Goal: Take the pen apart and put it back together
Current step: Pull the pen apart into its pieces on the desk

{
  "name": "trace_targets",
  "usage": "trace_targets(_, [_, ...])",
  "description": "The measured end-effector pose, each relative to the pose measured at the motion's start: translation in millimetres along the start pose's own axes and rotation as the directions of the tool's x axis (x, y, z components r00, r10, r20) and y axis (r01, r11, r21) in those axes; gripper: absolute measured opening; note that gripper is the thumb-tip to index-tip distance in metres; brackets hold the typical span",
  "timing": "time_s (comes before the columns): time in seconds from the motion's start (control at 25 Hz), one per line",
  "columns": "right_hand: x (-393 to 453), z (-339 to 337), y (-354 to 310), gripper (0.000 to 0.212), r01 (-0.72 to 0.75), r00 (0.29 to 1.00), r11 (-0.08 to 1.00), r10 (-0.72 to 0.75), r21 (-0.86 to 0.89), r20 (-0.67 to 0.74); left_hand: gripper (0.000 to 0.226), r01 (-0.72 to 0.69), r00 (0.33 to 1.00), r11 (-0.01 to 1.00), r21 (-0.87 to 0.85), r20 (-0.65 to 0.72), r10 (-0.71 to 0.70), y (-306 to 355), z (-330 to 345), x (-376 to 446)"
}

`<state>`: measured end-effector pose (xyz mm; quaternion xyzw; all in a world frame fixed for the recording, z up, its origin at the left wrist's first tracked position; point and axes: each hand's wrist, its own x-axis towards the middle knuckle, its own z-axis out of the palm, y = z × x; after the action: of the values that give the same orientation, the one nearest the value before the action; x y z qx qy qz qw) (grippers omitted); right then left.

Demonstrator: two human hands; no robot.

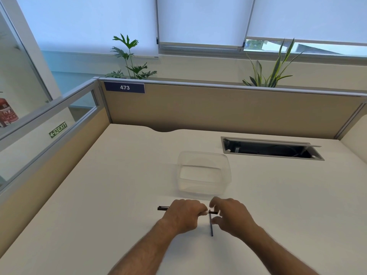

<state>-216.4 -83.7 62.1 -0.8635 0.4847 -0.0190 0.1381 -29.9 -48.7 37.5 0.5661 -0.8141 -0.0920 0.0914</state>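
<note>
My left hand (183, 214) is closed around a pen barrel (163, 208) held level just above the white desk; its black end sticks out to the left and a pale section shows at the right. At that right end is a small black tip piece (213, 212), with my right hand (231, 214) pinching it between thumb and fingers. A thin dark refill rod (211, 225) lies on the desk beneath my hands, running toward me.
A clear plastic container (204, 172) stands just beyond my hands. An open cable hatch (272, 148) is set into the desk at the back right. Beige partition walls (218, 110) close the desk at the back and left.
</note>
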Motion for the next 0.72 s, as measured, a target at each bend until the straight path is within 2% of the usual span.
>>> trace_targets(0.08, [-2,-1,3,0.068,0.003,0.998,0.999,-0.006,0.048,0.068,0.017,0.001,1.0,1.0,-0.001,-0.009,-0.001,-1,-1,0])
trace_targets(0.12, [-3,-2,3,0.066,0.015,0.995,0.998,-0.02,0.054,0.094,0.017,0.005,1.0,1.0,0.0,-0.01,-0.005,-1,-1,0])
trace_targets(0.24, [0,-1,4,0.034,0.088,0.991,0.995,-0.091,0.038,0.103,0.019,0.014,1.0,1.0,0.01,-0.012,-0.013,-2,-1,0])
trace_targets(0.4, [3,0,4,0.021,0.107,0.994,0.994,-0.107,0.003,0.016,0.02,0.016,1.0,1.0,0.003,-0.014,-0.016,-4,-1,1])
trace_targets(0.6, [-1,-3,12,0.012,-0.029,0.988,0.983,0.056,0.182,-0.143,0.02,0.035,0.998,0.999,-0.023,-0.046,-0.036,-8,2,-1])
trace_targets(0.72, [-2,-1,19,0.008,-0.097,0.973,0.959,0.147,0.266,-0.177,0.022,0.06,0.994,0.997,-0.057,-0.085,-0.065,-11,2,-3])
